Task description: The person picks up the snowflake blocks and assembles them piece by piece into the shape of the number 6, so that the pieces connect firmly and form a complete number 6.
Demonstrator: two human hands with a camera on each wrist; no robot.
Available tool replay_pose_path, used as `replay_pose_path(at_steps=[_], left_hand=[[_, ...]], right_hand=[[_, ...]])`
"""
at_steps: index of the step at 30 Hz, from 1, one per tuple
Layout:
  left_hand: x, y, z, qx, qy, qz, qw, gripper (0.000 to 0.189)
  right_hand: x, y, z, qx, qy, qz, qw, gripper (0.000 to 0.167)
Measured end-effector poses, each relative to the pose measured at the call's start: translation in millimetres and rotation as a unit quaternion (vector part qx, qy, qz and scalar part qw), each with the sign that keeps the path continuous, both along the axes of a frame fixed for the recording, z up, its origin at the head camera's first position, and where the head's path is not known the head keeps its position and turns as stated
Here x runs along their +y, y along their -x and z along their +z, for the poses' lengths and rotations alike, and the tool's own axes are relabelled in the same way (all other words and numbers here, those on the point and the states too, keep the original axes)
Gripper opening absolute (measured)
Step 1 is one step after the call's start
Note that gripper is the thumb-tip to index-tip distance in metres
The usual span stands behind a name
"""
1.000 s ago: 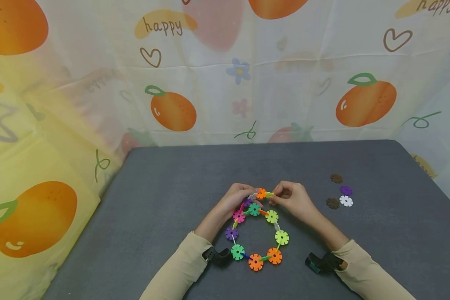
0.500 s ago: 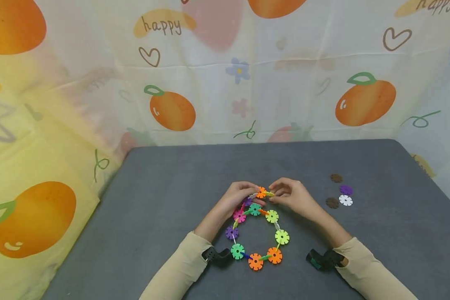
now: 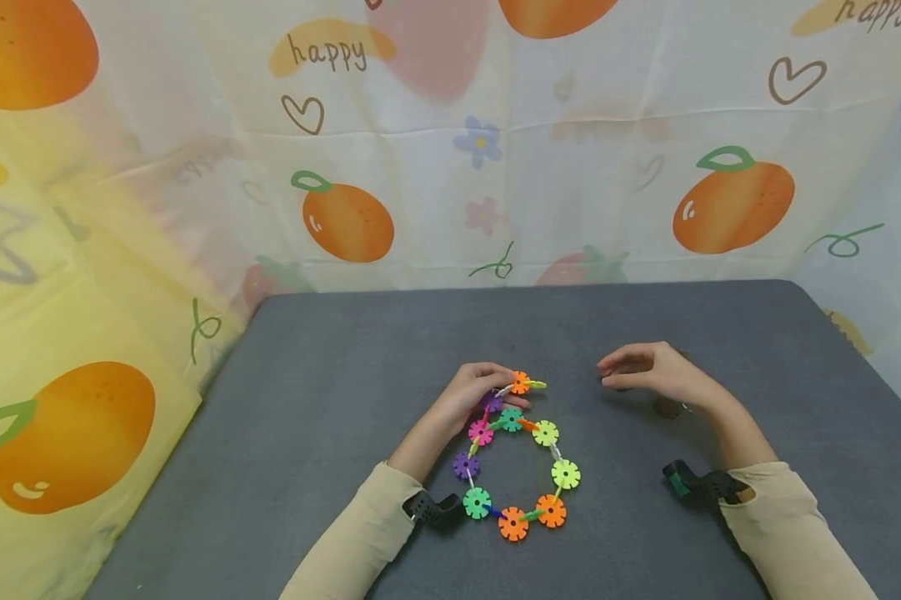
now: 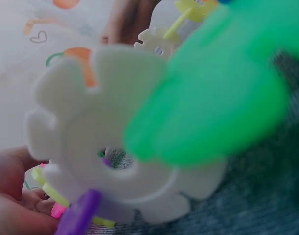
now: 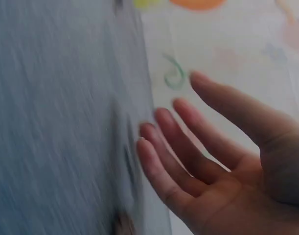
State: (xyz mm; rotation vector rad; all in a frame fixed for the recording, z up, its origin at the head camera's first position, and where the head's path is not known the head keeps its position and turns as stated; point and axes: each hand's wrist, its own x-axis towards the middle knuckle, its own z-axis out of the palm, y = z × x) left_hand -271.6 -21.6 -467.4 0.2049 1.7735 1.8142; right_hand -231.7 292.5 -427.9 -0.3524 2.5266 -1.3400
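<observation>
A chain of colourful notched plastic discs, joined edge to edge, lies as a loop on the table, with a tail curling past the loop's top. My left hand (image 3: pixel 468 393) grips that tail beside an orange disc (image 3: pixel 521 382); a yellow disc (image 3: pixel 538 385) at the tail's end sticks out to the right. In the left wrist view a white disc (image 4: pixel 139 191) and a blurred green disc (image 4: pixel 227 103) fill the foreground, hiding part of the left hand. My right hand (image 3: pixel 668 372) hovers apart from the chain, its fingers loosely extended and holding nothing in the right wrist view.
Below and behind the right hand, a loose brown disc (image 3: pixel 668 407) shows partly; other loose discs there are mostly covered by the hand. The grey table (image 3: pixel 360 333) ends at a fruit-printed cloth (image 3: pixel 420 208) at the back. Each wrist wears a black strap.
My right hand has let go of the chain's yellow end and moved right, over the loose discs. The left hand keeps its hold and has barely moved.
</observation>
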Motion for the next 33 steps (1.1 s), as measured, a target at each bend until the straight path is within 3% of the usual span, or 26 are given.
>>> replay_pose_path(at_steps=[9,16,25,33], left_hand=[[0.3,0.5,0.3,-0.002,-0.004,-0.006,1.0,0.031],[-0.2,1.3,-0.9,0.002,-0.01,-0.009,0.9999,0.031],[-0.8,0.6,-0.4,0.008,0.002,-0.007,0.9999,0.031],[-0.9,0.6,0.4,-0.001,-0.003,-0.007,1.0,0.033]], right_hand=[[47.3,-8.1,7.5,-0.019,-0.07,0.02,0.9972,0.036],[65.0,-12.7,7.0,-0.049,-0.112,0.034,0.992,0.037],[61.9,-11.7,5.4,-0.044,-0.119,0.042,0.991,0.028],[51.1,-7.7,7.0,-0.014,-0.066,-0.015,0.9976,0.027]])
